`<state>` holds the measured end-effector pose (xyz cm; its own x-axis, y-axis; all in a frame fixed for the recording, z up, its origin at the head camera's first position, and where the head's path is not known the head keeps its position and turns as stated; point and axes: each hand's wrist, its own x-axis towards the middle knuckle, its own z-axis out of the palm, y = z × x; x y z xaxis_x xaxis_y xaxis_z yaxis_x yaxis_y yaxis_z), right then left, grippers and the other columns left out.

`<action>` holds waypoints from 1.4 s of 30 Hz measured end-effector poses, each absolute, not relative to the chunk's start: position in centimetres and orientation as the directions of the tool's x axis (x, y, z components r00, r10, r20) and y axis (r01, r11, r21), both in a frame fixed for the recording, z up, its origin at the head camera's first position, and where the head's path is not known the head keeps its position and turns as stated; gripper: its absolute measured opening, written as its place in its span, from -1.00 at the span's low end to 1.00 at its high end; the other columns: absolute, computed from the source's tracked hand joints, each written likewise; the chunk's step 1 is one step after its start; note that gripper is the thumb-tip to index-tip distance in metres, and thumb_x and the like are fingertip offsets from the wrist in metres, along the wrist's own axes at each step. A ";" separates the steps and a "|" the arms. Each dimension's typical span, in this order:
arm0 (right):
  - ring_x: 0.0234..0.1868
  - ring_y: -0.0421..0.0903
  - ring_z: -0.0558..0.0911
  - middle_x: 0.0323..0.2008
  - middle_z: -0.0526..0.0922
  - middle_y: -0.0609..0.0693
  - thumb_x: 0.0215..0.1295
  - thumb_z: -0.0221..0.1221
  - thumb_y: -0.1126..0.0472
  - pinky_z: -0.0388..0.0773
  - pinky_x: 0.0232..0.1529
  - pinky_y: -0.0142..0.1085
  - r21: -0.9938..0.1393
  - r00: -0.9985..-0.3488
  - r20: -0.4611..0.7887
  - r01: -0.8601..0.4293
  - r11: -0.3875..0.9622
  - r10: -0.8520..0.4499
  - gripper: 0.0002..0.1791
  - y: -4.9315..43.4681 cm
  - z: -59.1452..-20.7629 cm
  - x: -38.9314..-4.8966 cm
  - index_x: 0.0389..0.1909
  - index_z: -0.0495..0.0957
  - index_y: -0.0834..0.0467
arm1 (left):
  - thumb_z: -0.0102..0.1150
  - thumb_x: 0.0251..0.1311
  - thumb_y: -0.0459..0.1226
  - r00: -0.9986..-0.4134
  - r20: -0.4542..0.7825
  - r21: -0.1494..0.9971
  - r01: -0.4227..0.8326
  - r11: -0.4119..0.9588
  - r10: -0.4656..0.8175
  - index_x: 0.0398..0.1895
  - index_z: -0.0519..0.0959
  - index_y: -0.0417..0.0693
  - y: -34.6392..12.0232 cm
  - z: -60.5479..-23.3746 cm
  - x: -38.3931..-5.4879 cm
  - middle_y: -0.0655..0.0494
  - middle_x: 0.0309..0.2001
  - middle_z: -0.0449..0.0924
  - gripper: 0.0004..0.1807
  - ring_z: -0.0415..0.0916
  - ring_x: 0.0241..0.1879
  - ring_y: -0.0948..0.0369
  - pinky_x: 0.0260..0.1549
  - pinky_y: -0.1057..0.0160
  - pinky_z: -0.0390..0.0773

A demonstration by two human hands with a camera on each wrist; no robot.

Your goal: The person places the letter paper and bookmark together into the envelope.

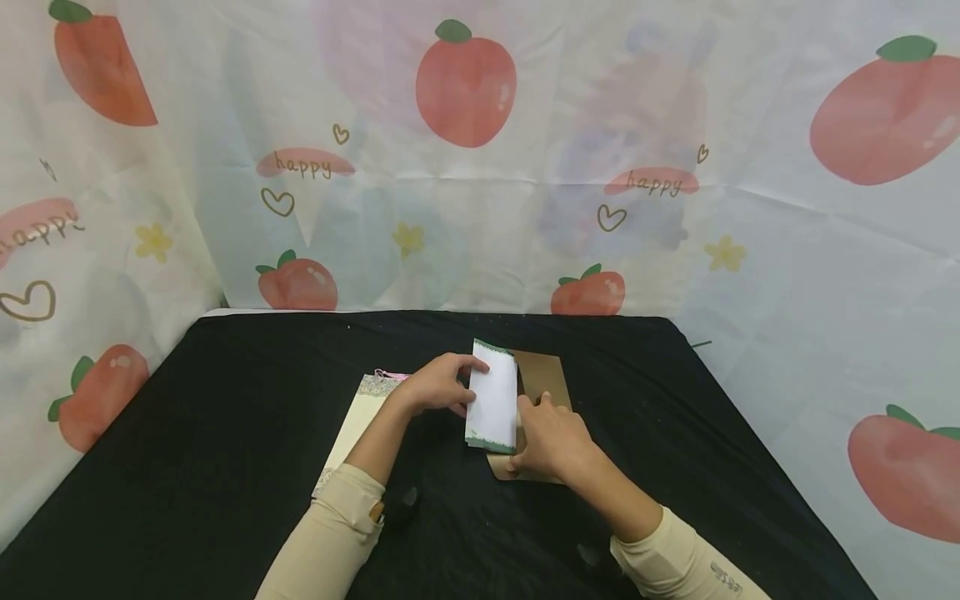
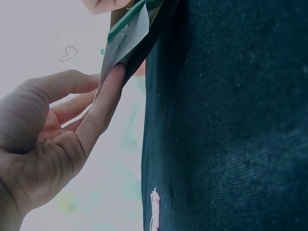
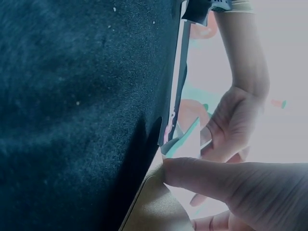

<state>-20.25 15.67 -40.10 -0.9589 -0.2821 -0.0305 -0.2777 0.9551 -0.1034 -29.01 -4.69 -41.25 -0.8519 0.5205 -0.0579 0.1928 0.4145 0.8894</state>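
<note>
A folded white paper with green-patterned short edges stands out in the head view, over the left part of a flat brown paper envelope. My left hand pinches the white paper at its left edge, thumb on one face and fingers on the other. The left wrist view shows this folded paper tilted up, its layers parted at the green edge. My right hand grips the brown envelope near the paper's right edge. Its thumb lies at the envelope's edge in the right wrist view.
A cream card with a lace-pattern border and a pink cord at its top lies left, partly beneath the left forearm. Black cloth covers the table. A fruit-printed curtain hangs behind it and along both sides.
</note>
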 end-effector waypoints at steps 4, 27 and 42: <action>-0.27 0.23 0.69 0.03 0.57 0.40 -0.18 0.68 -0.14 0.67 -0.32 0.09 -0.096 -0.959 -0.030 -0.279 0.956 -0.282 -0.03 15.6 -40.1 -20.2 0.16 0.47 0.30 | 0.22 0.22 -0.64 -0.861 -0.059 0.892 0.182 0.414 0.505 0.30 0.53 -0.26 -4.7 -41.3 -28.9 -0.18 -0.02 0.47 -0.45 0.67 -0.24 0.01 -0.35 0.14 0.75; -0.22 0.25 0.70 0.12 0.55 0.45 -0.16 0.68 -0.13 0.68 -0.28 0.06 -0.111 -0.949 -0.018 -0.309 0.944 -0.313 -0.01 15.6 -39.8 -20.1 0.19 0.45 0.34 | 0.31 0.18 -0.65 -0.868 -0.062 0.928 0.132 0.350 0.492 0.26 0.52 -0.27 -4.4 -41.3 -28.7 -0.19 0.00 0.40 -0.45 0.68 -0.25 0.00 -0.35 0.16 0.74; -0.19 0.27 0.70 0.13 0.55 0.45 -0.15 0.66 -0.16 0.66 -0.24 0.06 -0.111 -0.943 -0.014 -0.329 0.938 -0.333 0.04 15.7 -39.7 -20.4 0.24 0.42 0.35 | 0.22 0.24 -0.65 -0.840 -0.077 0.949 0.104 0.297 0.538 0.38 0.44 -0.31 -4.3 -41.3 -28.8 -0.22 0.04 0.41 -0.39 0.69 -0.27 0.05 -0.27 0.16 0.74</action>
